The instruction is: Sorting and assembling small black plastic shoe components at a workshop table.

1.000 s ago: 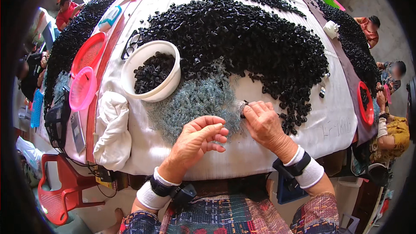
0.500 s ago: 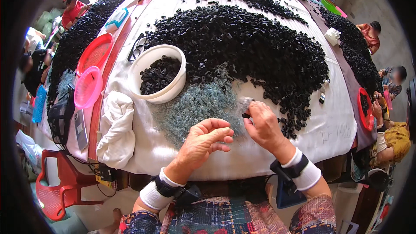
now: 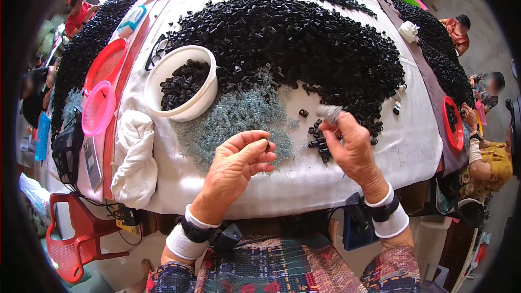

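Observation:
My left hand (image 3: 239, 154) is closed, with thumb and forefinger pinching a small black plastic part (image 3: 267, 144), mostly hidden by the fingertips. It hovers over the near edge of a heap of small, pale blue-grey metal springs (image 3: 233, 119). To the right, my right hand (image 3: 354, 149) is open, thumb and forefinger apart, above a loose cluster of small black plastic parts (image 3: 320, 142). A grey wrapping (image 3: 329, 112) covers its forefinger tip. No part shows between its fingers. Behind both hands spreads a large pile of the same black parts (image 3: 293, 49).
A white bowl (image 3: 213, 95) of black parts stands left of the springs, near eyeglasses (image 3: 156, 51). A white cloth (image 3: 133, 157), a pink basket (image 3: 99, 108) and a red basket (image 3: 106, 65) lie further left. Other people sit around the table; a red chair (image 3: 81, 239) stands lower left.
My hands have moved apart, the right one going right and up off the springs. The black part at the right fingertips is gone from there; the left fingers now pinch one. The view has shifted slightly.

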`<action>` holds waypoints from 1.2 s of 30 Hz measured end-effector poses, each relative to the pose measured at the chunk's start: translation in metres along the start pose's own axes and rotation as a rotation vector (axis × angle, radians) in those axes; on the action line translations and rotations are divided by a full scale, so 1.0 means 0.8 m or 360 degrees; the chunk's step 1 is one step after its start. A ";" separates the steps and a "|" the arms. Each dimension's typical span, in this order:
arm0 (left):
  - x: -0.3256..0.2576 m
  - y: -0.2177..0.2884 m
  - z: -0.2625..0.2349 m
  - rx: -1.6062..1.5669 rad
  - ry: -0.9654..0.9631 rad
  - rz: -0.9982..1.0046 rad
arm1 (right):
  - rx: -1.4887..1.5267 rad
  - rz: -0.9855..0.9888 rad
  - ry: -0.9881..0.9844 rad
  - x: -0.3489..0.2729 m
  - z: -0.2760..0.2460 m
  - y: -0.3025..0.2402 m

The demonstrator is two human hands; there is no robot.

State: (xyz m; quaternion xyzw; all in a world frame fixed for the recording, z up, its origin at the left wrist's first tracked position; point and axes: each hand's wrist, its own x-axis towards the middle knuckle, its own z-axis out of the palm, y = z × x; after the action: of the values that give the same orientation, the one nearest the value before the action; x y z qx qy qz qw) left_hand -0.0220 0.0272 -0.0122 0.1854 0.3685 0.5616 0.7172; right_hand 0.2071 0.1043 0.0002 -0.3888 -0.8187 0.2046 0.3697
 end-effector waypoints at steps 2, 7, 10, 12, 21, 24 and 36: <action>-0.003 0.001 -0.002 0.0025 0.0004 -0.0028 | -0.0228 -0.0242 -0.0176 -0.005 0.002 0.003; -0.007 -0.004 -0.008 0.0031 -0.0032 -0.0084 | -0.0469 -0.0437 -0.0299 -0.011 0.021 -0.002; -0.008 -0.005 -0.010 0.0099 0.0013 -0.0108 | -0.0652 -0.0515 -0.0436 -0.014 0.033 0.004; -0.010 -0.008 -0.012 0.0139 0.0064 -0.0122 | -0.0667 -0.0485 -0.0408 -0.017 0.035 0.004; -0.009 -0.014 -0.007 0.0146 -0.0004 -0.0150 | -0.0430 -0.0345 -0.0152 -0.011 0.010 0.004; -0.011 -0.011 -0.010 0.0155 -0.0001 -0.0145 | -0.0220 -0.0212 -0.0187 -0.026 0.004 -0.010; -0.013 -0.017 -0.003 0.0340 -0.0092 -0.0065 | -0.0597 -0.0345 -0.0227 -0.057 0.041 -0.008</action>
State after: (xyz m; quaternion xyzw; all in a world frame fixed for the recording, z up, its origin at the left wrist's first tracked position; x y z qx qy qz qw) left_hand -0.0158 0.0128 -0.0195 0.2693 0.4090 0.4989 0.7150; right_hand 0.1984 0.0634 -0.0372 -0.3450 -0.9035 0.0348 0.2521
